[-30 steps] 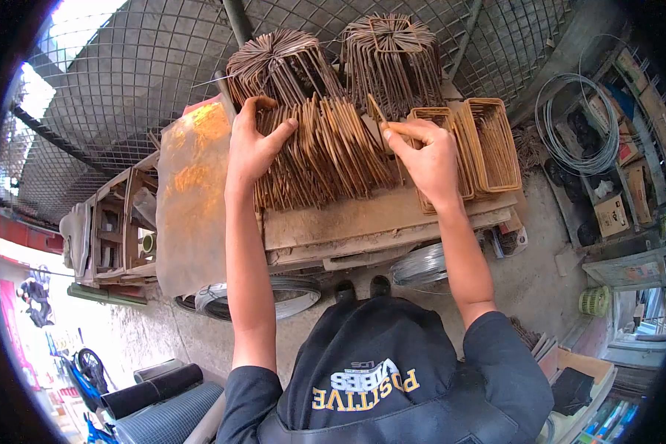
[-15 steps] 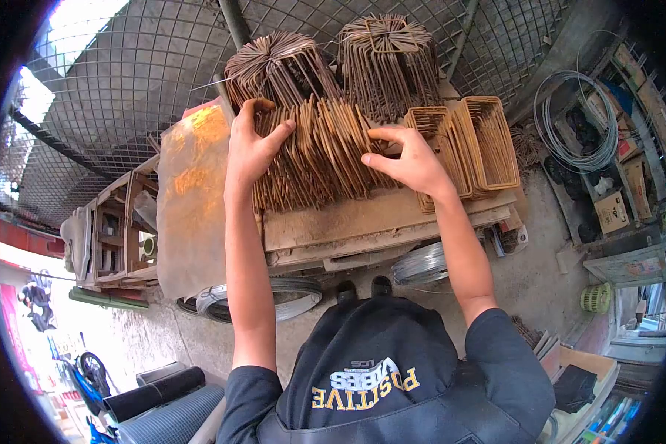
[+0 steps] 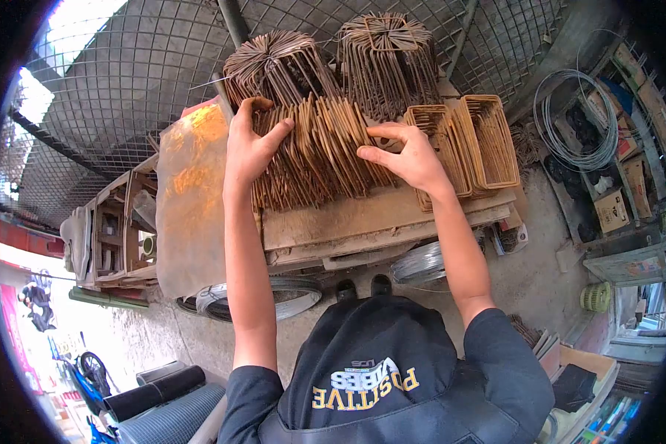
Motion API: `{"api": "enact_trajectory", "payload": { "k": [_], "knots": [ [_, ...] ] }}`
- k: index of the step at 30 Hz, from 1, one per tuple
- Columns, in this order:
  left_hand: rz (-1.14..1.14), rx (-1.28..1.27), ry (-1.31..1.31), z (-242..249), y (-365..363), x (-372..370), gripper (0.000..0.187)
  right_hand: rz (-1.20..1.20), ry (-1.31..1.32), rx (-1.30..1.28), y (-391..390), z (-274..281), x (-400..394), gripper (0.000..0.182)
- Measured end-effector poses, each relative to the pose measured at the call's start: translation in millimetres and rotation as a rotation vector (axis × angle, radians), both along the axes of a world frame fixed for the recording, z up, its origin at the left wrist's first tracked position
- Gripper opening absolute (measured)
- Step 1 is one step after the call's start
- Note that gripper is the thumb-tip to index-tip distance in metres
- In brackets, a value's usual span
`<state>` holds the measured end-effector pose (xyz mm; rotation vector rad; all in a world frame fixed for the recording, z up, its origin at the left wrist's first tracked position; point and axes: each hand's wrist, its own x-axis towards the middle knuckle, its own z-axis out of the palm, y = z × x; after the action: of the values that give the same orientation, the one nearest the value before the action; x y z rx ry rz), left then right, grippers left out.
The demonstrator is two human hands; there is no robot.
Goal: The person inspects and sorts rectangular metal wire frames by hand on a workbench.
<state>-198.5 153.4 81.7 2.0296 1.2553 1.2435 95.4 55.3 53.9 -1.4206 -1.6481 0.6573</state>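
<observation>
A row of rusty rebar stirrups stands on edge, packed side by side, on a wooden table. My left hand is curled over the top of the row's left end, thumb on the near side and fingers partly hidden behind. At the right end, my right hand grips the stirrups with thumb and index finger; its other fingers are tucked from sight. Just right of that hand, more rectangular stirrups lean together in a stack.
Two round bundles of stirrups, a left one and a right one, stand behind the row against wire mesh. The table's front edge faces me. Wire coils lie beneath. A wire loop hangs at right.
My right hand has shifted slightly left and up along the stirrups. My left hand keeps nearly the same place at the row's left end.
</observation>
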Motion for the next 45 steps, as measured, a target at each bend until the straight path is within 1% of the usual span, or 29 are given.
{"api": "enact_trajectory", "payload": {
  "k": [2,3,5,6,7,9,11,12,14,15,17,18,21,23,25,28,31,37,41,43,45],
  "knots": [
    [0.015,-0.004,0.003,-0.8,1.3,-0.8,0.042,0.008,0.058,0.054,1.4,-5.6,3.9,0.055],
    [0.026,-0.012,0.008,-0.9,0.8,-0.3,0.041,0.009,0.057,0.053,-2.0,-0.1,4.0,0.055],
    [0.027,-0.016,0.008,0.8,-0.5,-0.1,0.041,0.018,0.048,0.048,-13.1,14.5,6.1,0.047],
    [0.027,-0.022,0.009,1.2,-1.3,0.6,0.041,0.015,0.049,0.047,-18.8,17.7,8.1,0.047],
    [0.024,-0.023,0.01,0.2,-1.3,1.0,0.041,-0.035,0.048,0.096,-25.4,19.7,11.1,0.044],
    [0.037,-0.055,-0.03,-1.6,0.0,0.2,0.055,-0.087,0.046,0.144,-43.5,28.5,18.0,0.041],
    [0.017,-0.07,-0.038,-1.7,0.4,-0.9,0.055,-0.311,-0.006,-0.04,-67.3,37.6,26.3,0.038],
    [0.02,-0.066,-0.038,-2.7,0.3,-1.2,0.055,-0.317,-0.009,-0.042,-76.7,34.8,30.7,0.038],
    [0.023,-0.043,-0.024,-3.8,1.6,-1.6,0.053,-0.617,-0.157,-0.057,-93.0,27.3,40.5,0.038],
    [0.016,-0.046,-0.024,-4.1,1.6,-1.6,0.053,-0.624,-0.158,-0.06,-99.9,23.0,46.7,0.038],
    [-0.009,-0.073,-0.078,-4.2,0.8,-0.6,0.052,-0.725,-0.281,-0.172,-112.9,12.5,58.1,0.041],
    [0.013,-0.062,-0.056,-3.3,0.5,-0.8,0.052,-0.742,-0.351,-0.161,-117.9,6.6,60.5,0.043],
    [0.005,-0.06,-0.063,-4.3,1.2,-0.9,0.052,-0.764,-0.419,-0.216,-124.7,-1.8,60.1,0.044],
    [-0.017,-0.076,-0.072,-2.0,-0.3,-0.4,0.051,-0.771,-0.438,-0.218,-125.7,-4.4,59.6,0.042],
    [-0.008,-0.097,-0.071,-2.0,-0.2,-0.1,0.051,-0.806,-0.468,-0.231,-122.8,-5.3,60.9,0.036],
    [0.0,-0.073,-0.069,-3.3,-1.3,0.2,0.053,-0.816,-0.444,-0.223,-117.3,-18.3,71.4,0.031],
    [-0.004,-0.056,-0.072,-6.2,1.0,-0.7,0.055,-0.811,-0.459,-0.232,-116.7,-18.4,74.8,0.028],
    [-0.006,-0.036,-0.047,-5.0,2.5,-1.5,0.054,-0.8,-0.455,-0.198,-119.5,-11.9,72.8,0.028],
    [0.001,-0.011,-0.036,-6.2,2.8,-1.0,0.054,-0.82,-0.468,-0.219,-120.0,-13.6,71.6,0.027],
    [-0.007,-0.019,-0.055,-6.3,2.5,-1.1,0.054,-0.817,-0.488,-0.152,-120.7,-17.7,74.1,0.027],
    [0.006,-0.037,-0.038,-4.0,1.1,-0.4,0.055,-0.823,-0.463,-0.141,-122.0,-15.1,72.9,0.026]
  ]
}}
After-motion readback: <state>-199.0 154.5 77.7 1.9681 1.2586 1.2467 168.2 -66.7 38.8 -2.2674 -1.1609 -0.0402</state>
